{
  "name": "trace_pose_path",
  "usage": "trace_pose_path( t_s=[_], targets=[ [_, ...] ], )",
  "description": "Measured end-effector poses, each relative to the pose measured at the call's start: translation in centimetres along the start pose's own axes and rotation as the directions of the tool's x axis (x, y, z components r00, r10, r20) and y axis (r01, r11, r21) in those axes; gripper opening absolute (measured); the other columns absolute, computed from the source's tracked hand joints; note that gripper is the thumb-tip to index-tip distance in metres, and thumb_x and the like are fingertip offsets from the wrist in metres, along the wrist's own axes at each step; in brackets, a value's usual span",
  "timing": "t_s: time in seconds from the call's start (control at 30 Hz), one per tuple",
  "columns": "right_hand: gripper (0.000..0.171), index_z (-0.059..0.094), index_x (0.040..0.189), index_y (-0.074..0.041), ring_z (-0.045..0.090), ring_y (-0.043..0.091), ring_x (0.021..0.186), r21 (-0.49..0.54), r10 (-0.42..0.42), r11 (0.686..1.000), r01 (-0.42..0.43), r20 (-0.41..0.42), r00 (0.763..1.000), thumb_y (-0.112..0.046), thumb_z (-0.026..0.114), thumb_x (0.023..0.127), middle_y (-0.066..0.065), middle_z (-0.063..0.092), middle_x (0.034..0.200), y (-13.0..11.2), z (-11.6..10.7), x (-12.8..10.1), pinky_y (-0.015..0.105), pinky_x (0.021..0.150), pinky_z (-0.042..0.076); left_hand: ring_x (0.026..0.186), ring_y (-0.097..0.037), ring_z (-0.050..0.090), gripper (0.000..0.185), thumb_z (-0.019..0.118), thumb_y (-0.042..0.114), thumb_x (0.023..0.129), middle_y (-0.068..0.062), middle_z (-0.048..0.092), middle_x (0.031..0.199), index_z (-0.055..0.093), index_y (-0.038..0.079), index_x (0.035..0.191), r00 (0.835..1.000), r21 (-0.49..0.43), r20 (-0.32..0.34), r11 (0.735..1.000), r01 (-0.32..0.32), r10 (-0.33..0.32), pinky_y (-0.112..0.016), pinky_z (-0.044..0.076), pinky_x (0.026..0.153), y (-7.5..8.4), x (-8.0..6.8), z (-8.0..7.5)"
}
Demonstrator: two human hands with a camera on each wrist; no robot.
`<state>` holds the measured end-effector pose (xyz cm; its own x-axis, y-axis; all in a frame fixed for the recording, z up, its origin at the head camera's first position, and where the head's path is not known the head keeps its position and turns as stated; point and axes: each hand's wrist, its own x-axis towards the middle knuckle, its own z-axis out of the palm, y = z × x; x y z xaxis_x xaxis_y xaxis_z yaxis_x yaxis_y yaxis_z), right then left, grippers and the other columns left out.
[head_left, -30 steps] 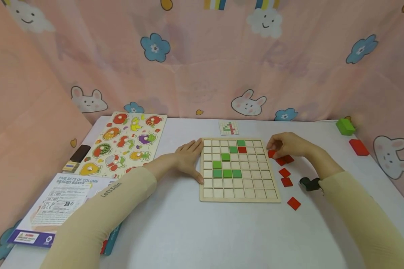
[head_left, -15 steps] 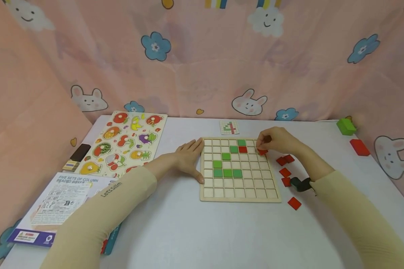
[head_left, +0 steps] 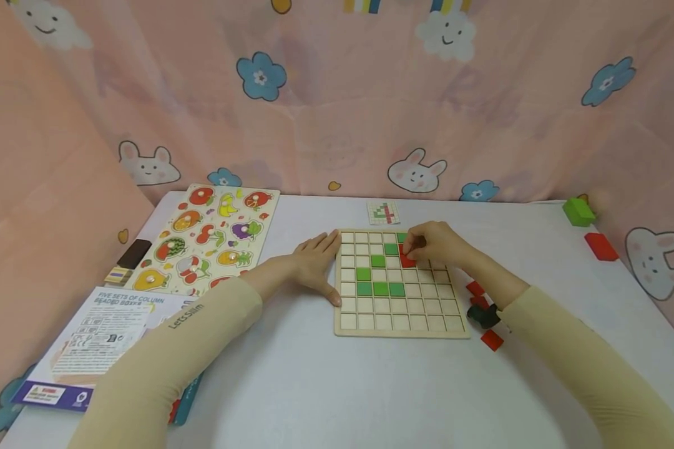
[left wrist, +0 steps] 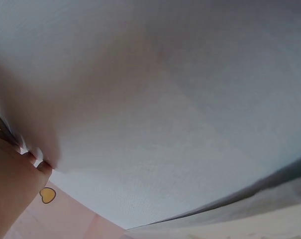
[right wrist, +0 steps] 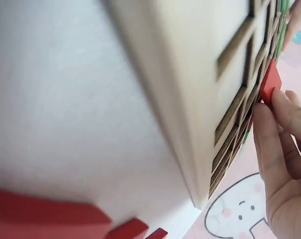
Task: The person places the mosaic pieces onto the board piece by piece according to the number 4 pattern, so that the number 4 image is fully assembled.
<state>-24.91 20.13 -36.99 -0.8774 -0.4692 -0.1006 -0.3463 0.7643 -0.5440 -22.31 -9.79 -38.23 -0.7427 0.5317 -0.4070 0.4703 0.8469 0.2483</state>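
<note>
Head view: your right hand (head_left: 435, 244) has carried the small red square tile (head_left: 407, 260) from the loose tiles onto the wooden grid board (head_left: 399, 327), pinching it over a cell below the placed red one. Your left hand (head_left: 314, 265), fingers straight, steadies the board's edge.

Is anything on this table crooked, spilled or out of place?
Nothing is damaged or spilled. The red tile pinched by the right hand stands tilted over the wooden grid board, not yet flat in a cell. A few loose red tiles lie scattered right of the board. The left hand rests against its left edge.
</note>
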Motion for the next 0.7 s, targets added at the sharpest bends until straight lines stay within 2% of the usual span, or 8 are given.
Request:
trace_pose_path(
  t_s=[0.2,0.4,0.53,0.7],
  targets=[
    [0.011,0.07,0.079,-0.014,0.057,0.017,0.077,-0.05,0.006,0.999,-0.007,-0.008,1.0,-0.006,0.078,0.082,0.001,0.069,0.079,-0.2,0.3,0.1,0.029,0.074,0.048,0.157,-0.031,-0.011,0.141,0.074,0.074,0.067,-0.008,-0.017,0.167,-0.012,0.008,0.158,1.0,-0.004,0.003,1.0,0.005,-0.005,-0.053,0.004,0.127,0.0,-0.1,-0.1],
    [0.006,0.072,0.088,-0.013,0.062,0.015,0.081,-0.05,-0.01,0.999,0.01,0.003,1.0,-0.009,0.076,0.085,0.001,0.073,0.085,0.2,-0.5,-0.5,0.029,0.078,0.051,0.157,-0.032,-0.011,0.141,0.074,0.075,0.068,-0.008,-0.018,0.167,-0.012,0.008,0.158,1.0,-0.003,0.006,1.0,0.003,-0.003,-0.053,0.004,0.127,0.0,-0.1,-0.1],
    [0.008,0.073,0.093,-0.014,0.061,0.017,0.086,-0.077,0.022,0.997,-0.021,0.009,1.0,-0.012,0.075,0.086,0.002,0.072,0.09,1.8,-2.1,-1.6,0.03,0.079,0.05,0.157,-0.032,-0.011,0.141,0.074,0.074,0.068,-0.009,-0.017,0.167,-0.011,0.008,0.158,1.0,-0.004,0.006,1.0,0.001,-0.001,-0.053,0.004,0.127,0.0,-0.1,-0.1],
    [0.016,0.073,0.1,-0.012,0.06,0.019,0.092,-0.083,0.111,0.991,-0.104,0.086,0.99,-0.011,0.075,0.084,0.005,0.071,0.097,4.8,-4.4,-3.4,0.03,0.08,0.051,0.157,-0.032,-0.01,0.141,0.074,0.074,0.067,-0.009,-0.017,0.167,-0.011,0.007,0.158,1.0,0.007,0.004,1.0,0.003,-0.003,-0.053,0.004,0.127,0.1,-0.1,-0.1]
  ],
)
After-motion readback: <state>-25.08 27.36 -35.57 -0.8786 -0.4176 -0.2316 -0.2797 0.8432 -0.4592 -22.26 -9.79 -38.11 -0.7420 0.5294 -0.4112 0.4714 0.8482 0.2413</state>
